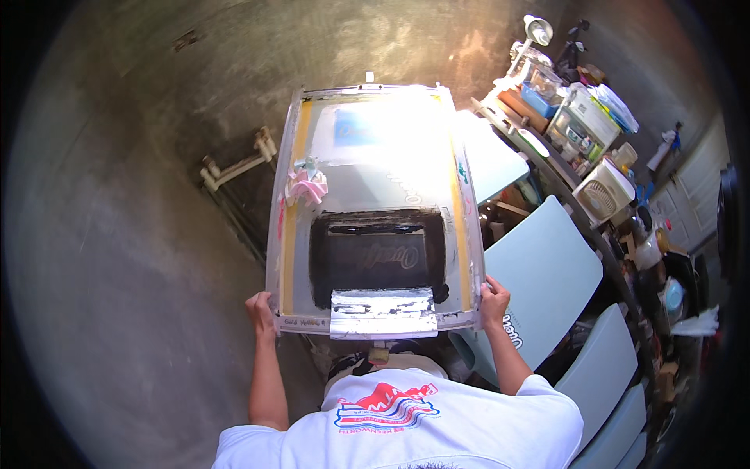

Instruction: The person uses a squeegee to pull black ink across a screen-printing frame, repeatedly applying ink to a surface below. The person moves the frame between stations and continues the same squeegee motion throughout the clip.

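My left hand (261, 311) grips the lower left edge of a large screen-printing frame (275, 242), fingers closed round it. My right hand (493, 301) holds the frame's lower right edge, also closed. The frame has yellow tape down both sides, a dark ink-smeared rectangle (367, 254) in its lower half and sunlight glaring on its upper half. A white, ink-streaked strip (383, 313) lies across its near edge. Pink and pale blue crumpled cloths (307, 185) rest at its upper left.
Pale blue curved panels (539, 258) stand on the right. Behind them are a cluttered shelf (578, 125), a white fan (603, 192), a lamp (537, 30) and a white door (695, 203). Pipes (234, 168) run along the bare concrete wall (125, 219) on the left.
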Motion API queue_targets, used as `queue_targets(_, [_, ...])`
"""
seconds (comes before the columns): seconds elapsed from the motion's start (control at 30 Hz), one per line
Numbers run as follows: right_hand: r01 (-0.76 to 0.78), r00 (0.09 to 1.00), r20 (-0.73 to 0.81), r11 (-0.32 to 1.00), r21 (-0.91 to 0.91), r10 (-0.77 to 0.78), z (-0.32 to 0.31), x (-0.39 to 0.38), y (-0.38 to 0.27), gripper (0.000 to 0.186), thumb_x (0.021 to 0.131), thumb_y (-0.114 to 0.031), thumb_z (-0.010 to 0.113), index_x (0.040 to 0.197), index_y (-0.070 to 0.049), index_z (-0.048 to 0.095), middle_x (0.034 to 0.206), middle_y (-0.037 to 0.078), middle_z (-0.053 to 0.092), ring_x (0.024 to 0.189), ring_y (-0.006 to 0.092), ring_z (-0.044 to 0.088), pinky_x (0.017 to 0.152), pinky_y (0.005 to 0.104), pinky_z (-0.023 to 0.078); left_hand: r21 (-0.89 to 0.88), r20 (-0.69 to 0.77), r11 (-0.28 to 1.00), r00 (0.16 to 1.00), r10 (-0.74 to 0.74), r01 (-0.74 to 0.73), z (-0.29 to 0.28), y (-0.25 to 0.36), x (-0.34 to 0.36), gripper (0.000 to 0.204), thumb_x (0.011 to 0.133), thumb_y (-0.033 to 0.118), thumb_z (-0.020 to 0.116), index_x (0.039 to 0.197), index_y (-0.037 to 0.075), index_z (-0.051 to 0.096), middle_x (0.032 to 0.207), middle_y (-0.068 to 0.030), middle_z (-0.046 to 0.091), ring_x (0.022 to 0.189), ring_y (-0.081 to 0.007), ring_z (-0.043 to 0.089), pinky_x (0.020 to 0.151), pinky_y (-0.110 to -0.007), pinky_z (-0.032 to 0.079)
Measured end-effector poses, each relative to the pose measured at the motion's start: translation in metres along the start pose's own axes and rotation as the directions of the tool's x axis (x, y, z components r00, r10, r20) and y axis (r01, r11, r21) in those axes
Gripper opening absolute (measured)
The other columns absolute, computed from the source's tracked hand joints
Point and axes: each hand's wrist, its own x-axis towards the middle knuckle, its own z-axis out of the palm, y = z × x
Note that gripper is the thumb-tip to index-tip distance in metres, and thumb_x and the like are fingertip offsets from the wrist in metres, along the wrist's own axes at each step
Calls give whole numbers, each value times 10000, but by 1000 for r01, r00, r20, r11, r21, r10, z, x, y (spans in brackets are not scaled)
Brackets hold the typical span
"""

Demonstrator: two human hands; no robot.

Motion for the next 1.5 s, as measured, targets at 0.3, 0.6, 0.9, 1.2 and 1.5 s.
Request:
queue_targets(0.3, [28, 999, -41, 997, 78, -25, -141, -1, 110, 371, 895, -72, 647, 1223, 97, 679, 1145, 262, 725, 1021, 303, 730, 914, 349, 556, 27, -2, 990, 990, 139, -139, 63, -44, -178, 267, 798, 134, 582, 625, 10, 421, 610, 39, 391, 608, -98, 351, 547, -345, 256])
queue_targets(0.6, [-36, 962, -266, 997, 72, 53, -101, -33, 79, 377, 902, -85, 655, 1224, 110, 671, 1086, 237, 745, 974, 260, 727, 864, 329, 550, -53, 260, 990, 956, 139, -129, 111, 12, -35, 251, 815, 95, 560, 609, 9, 446, 603, 29, 403, 595, -92, 368, 537, -334, 283])
queue_targets(0.9, [-87, 914, -390, 994, 71, 108, -10, -24, 39, 369, 909, -98, 659, 1214, 110, 675, 1086, 242, 747, 981, 256, 733, 879, 338, 546, 93, 390, 982, 913, 116, -164, 156, 68, 92, 245, 810, 113, 548, 610, -25, 513, 583, -7, 474, 540, -116, 414, 504, -356, 314])
queue_targets(1.2, [-184, 856, -491, 983, 3, 162, 147, -93, -27, 346, 906, -106, 656, 1181, 102, 689, 1057, 251, 750, 983, 276, 744, 881, 342, 549, 216, 558, 946, 826, 82, -240, 109, 72, 277, 276, 807, 160, 554, 645, -61, 582, 571, -81, 535, 546, -135, 464, 529, -380, 370])
queue_targets(1.5, [-220, 804, -568, 975, -14, 173, 284, -150, -74, 321, 903, -103, 641, 1154, 84, 708, 1048, 254, 749, 966, 299, 753, 863, 355, 559, 147, 643, 867, 712, 281, -475, 53, 90, 401, 281, 799, 162, 573, 653, -77, 582, 587, -69, 536, 556, -154, 491, 556, -400, 408])
